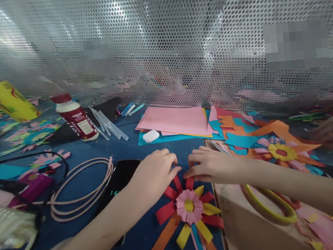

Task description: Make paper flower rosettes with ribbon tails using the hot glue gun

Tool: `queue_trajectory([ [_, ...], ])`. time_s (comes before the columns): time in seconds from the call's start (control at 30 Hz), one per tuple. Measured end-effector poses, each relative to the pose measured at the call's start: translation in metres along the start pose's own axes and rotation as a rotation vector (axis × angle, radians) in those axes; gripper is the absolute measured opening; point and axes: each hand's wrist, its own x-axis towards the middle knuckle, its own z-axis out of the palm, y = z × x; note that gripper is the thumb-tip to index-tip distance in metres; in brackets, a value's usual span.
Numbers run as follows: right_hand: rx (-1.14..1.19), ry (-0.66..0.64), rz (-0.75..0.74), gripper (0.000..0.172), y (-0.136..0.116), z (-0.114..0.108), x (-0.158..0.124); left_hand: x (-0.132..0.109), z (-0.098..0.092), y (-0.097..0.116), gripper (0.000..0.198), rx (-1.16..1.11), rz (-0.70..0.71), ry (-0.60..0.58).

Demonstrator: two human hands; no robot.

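Observation:
A paper flower [195,212] lies on the blue table top in front of me. It has a yellow centre, a pink pleated ring, and red, yellow and orange strips round it, with blue and pink strips hanging at the bottom. My left hand [157,168] has its fingers closed at the tip of a red strip at the flower's far side. Beside it, my right hand [209,165] pinches the neighbouring red strip. Partly under my left forearm lies a black phone [126,171]. Below my right forearm are the yellow handles [267,205] of scissors.
Pink paper sheets [174,120] and a white earbud case [150,136] lie ahead. A bottle [77,119], clear glue sticks [109,124] and a coiled cable [84,216] are left. Another paper flower [282,151] and cut scraps lie right. A perforated metal screen [159,44] stands behind.

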Motion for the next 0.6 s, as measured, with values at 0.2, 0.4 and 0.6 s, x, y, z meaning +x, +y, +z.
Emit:
queue_trajectory([
  [0.2,0.007,-0.014,-0.003,0.021,0.000,0.000,-0.001,0.001,0.000,0.001,0.015,0.000,-0.005,-0.013],
  [0.4,0.000,-0.025,0.002,0.026,0.001,0.000,-0.001,0.001,0.002,0.000,0.014,0.013,0.006,0.001],
  [0.6,0.047,0.093,0.154,0.026,-0.017,-0.017,-0.015,0.000,0.001,0.001,0.016,0.003,0.016,-0.005],
])
